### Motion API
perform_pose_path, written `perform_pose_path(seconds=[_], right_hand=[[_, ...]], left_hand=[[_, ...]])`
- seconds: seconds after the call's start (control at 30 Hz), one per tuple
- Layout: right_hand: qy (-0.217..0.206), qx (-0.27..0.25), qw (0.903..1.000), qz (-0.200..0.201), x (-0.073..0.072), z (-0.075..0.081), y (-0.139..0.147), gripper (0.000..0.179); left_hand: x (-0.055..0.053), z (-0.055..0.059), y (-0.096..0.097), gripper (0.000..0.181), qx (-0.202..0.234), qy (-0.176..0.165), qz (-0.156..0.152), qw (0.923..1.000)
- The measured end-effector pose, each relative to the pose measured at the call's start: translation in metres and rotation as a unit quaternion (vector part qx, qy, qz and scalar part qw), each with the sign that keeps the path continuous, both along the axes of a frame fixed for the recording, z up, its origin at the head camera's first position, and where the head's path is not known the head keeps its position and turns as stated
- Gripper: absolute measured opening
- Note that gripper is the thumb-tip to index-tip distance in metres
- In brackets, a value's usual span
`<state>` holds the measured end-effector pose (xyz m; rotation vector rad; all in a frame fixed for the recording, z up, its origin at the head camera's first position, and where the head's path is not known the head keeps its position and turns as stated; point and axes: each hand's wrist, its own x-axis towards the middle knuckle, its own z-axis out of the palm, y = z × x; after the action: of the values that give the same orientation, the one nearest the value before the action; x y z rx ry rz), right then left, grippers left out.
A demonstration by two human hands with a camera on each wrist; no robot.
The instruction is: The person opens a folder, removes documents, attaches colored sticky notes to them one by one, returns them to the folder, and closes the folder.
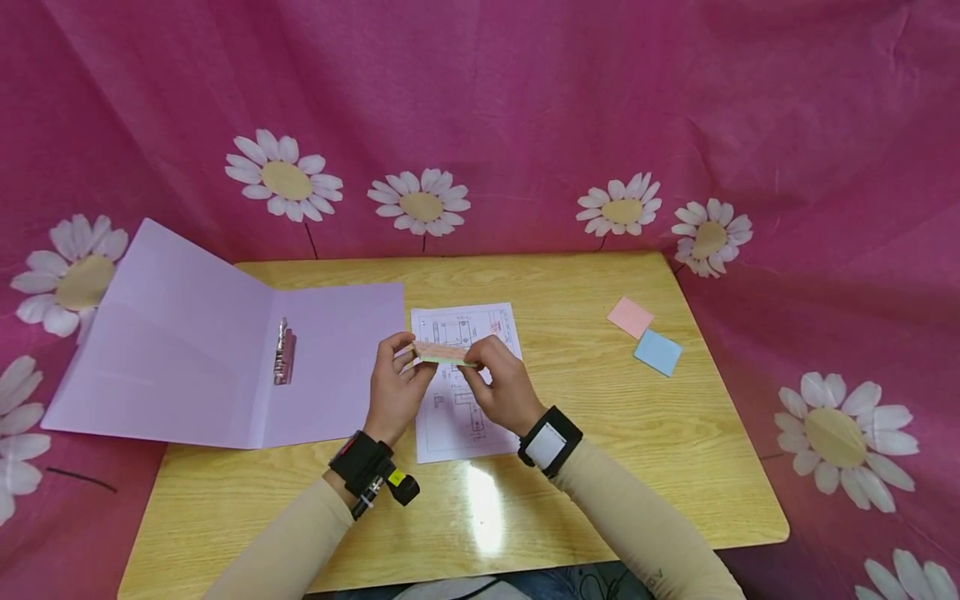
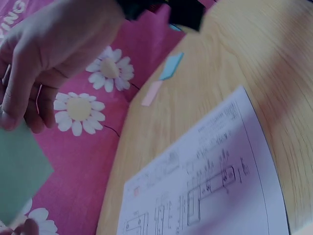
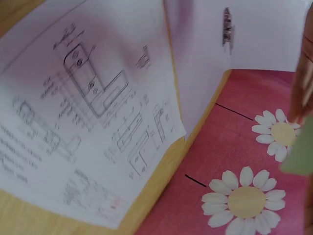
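Head view: left hand [image 1: 398, 390] and right hand [image 1: 504, 385] both pinched nearly closed on opposite ends of a flat pink-and-green paper piece [image 1: 441, 352] over a white printed drawing sheet [image 1: 444, 440]; likely positioning step, next needs even grip.

On the pink curtain [image 2: 161, 19], the left wrist view shows pale capitals ending in "ING"; the letter before them is cut off or unclear. Small dark lettering marks the right sleeve [image 1: 626, 517] near the near edge of the head view, seemingly starting "A", the rest illegible. The printed sheet [image 1: 442, 442] on the desk [image 1: 570, 500] carries line drawings with dimension-like notes, rows of small text and a reddish mark at its far right, all too small or blurred to read.
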<state>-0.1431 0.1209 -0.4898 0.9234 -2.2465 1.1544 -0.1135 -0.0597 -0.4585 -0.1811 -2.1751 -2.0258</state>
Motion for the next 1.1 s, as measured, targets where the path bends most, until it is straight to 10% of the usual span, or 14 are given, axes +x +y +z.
perform_pose_path(seconds=[0.2, 0.4, 0.5, 0.63, 0.7, 0.77, 0.93, 1.1], right_hand=[[0.055, 0.009, 0.9984, -0.009, 0.002, 0.003, -0.004, 0.01], [-0.067, -0.082, 0.9944, 0.005, 0.005, 0.007, -0.008, 0.011], [-0.179, -0.187, 0.9655, 0.03, 0.006, 0.012, -0.009, 0.014], [-0.304, -0.3, 0.9021, 0.06, 0.005, 0.017, -0.01, 0.022], [-0.335, -0.305, 0.8894, 0.061, 0.005, 0.017, -0.011, 0.023], [-0.335, -0.266, 0.903, 0.044, 0.004, 0.016, -0.012, 0.023], [-0.179, -0.073, 0.9802, -0.041, 0.005, 0.012, -0.016, 0.021], [-0.074, 0.014, 0.996, -0.046, 0.01, 0.017, -0.021, 0.034]], left_hand=[[-0.002, -0.007, -0.003, 0.071, 0.032, -0.012, -0.067, 0.9972], [-0.001, -0.007, -0.009, 0.045, 0.019, 0.034, -0.013, 0.9992], [-0.004, -0.007, -0.011, 0.034, 0.038, 0.019, 0.017, 0.999], [-0.011, -0.01, -0.012, 0.018, 0.079, -0.033, 0.014, 0.9963], [-0.014, -0.01, -0.012, 0.012, 0.101, -0.056, -0.007, 0.9933], [-0.015, -0.007, -0.01, 0.014, 0.14, -0.082, -0.04, 0.986], [-0.014, -0.001, -0.006, 0.018, 0.249, -0.151, -0.094, 0.952], [-0.013, 0.0, -0.004, 0.022, 0.298, -0.167, -0.136, 0.93]])
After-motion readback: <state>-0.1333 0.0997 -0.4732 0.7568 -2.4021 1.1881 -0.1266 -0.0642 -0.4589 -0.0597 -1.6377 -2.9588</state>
